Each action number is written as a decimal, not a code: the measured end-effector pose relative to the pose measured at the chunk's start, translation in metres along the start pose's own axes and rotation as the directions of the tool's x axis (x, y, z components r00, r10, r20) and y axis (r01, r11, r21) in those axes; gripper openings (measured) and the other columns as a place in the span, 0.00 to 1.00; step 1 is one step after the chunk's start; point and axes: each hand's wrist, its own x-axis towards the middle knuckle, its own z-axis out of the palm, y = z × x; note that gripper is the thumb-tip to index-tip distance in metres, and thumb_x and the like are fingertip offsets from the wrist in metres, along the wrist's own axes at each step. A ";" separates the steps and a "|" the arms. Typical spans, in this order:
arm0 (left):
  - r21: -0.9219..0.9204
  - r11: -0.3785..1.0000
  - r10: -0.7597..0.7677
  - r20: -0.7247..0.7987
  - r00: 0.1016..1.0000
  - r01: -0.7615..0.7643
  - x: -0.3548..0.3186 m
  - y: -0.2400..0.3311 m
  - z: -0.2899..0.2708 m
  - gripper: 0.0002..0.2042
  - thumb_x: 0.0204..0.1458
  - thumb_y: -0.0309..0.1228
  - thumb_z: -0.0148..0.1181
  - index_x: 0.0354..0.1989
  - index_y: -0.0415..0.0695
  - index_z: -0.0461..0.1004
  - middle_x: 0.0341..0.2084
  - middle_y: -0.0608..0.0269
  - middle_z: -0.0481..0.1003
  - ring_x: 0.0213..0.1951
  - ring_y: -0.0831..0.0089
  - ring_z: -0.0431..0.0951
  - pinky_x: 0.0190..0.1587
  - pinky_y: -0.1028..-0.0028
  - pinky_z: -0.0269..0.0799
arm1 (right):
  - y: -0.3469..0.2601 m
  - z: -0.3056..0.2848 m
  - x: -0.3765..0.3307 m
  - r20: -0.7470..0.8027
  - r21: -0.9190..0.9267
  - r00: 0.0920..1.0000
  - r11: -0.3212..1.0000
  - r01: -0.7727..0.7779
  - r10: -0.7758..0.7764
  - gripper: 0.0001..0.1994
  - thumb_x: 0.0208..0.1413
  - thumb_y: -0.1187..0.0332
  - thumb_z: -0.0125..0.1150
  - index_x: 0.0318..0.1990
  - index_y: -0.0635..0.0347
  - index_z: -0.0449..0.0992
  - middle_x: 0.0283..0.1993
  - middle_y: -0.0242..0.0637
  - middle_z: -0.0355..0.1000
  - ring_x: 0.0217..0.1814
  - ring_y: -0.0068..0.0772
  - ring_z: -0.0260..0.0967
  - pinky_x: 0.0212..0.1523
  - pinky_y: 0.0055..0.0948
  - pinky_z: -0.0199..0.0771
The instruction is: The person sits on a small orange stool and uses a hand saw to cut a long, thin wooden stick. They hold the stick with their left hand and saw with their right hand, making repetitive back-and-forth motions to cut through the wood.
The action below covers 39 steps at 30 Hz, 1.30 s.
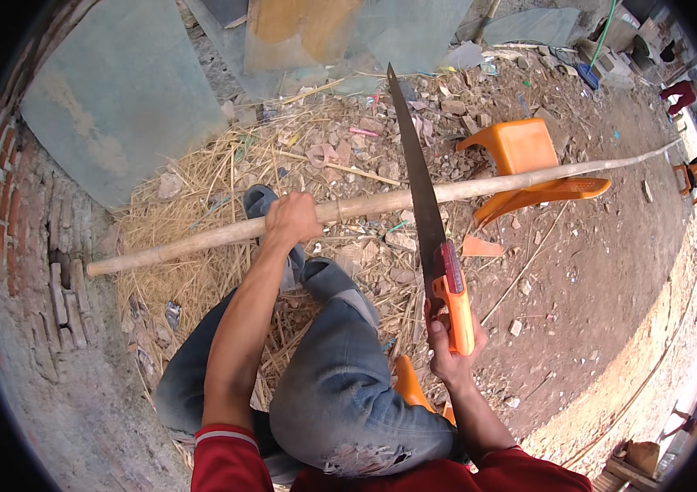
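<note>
A long pale bamboo pole (369,204) runs across the view in front of me. My left hand (292,218) is closed around it, left of the middle. My right hand (452,353) grips the orange handle of a handsaw (414,156). The dark, tapering blade points up and away, passing over the pole to the right of my left hand. Whether its teeth touch the bamboo, I cannot tell. Beyond the blade, the pole crosses an orange plastic chair (520,148) that lies tipped over and partly hidden by it.
Dry straw (176,295) and rubble (455,107) cover the ground around my feet. A brick wall (29,221) stands close on the left. Greyish sheets (123,98) lean at the back. Another orange plastic piece (410,384) shows beside my knee.
</note>
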 end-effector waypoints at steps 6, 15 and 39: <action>-0.334 0.935 0.111 0.597 0.795 0.121 0.017 -0.025 0.045 0.15 0.39 0.34 0.76 0.29 0.34 0.82 0.25 0.54 0.83 0.25 0.67 0.84 0.30 0.68 0.79 | 0.011 0.005 -0.012 0.034 -0.122 0.998 0.991 0.051 -0.047 0.13 0.56 0.74 0.69 0.47 0.70 0.80 0.35 0.38 0.79 0.31 0.25 0.77 0.34 0.26 0.76; -0.248 0.969 0.110 0.339 0.934 -0.024 0.010 -0.020 0.059 0.20 0.34 0.36 0.75 0.37 0.37 0.86 0.31 0.49 0.85 0.33 0.59 0.87 0.40 0.63 0.81 | 0.023 0.016 -0.041 0.055 -0.074 0.972 0.972 -0.223 0.227 0.11 0.60 0.74 0.68 0.48 0.69 0.79 0.31 0.34 0.77 0.30 0.21 0.74 0.33 0.24 0.75; -0.595 0.803 0.236 0.367 0.900 0.032 0.044 -0.064 0.106 0.19 0.37 0.31 0.79 0.38 0.36 0.82 0.27 0.57 0.83 0.26 0.66 0.84 0.31 0.65 0.79 | 0.029 -0.006 -0.029 0.065 -0.259 0.997 0.966 -0.028 0.047 0.07 0.58 0.72 0.71 0.37 0.64 0.77 0.27 0.34 0.74 0.25 0.24 0.70 0.28 0.28 0.71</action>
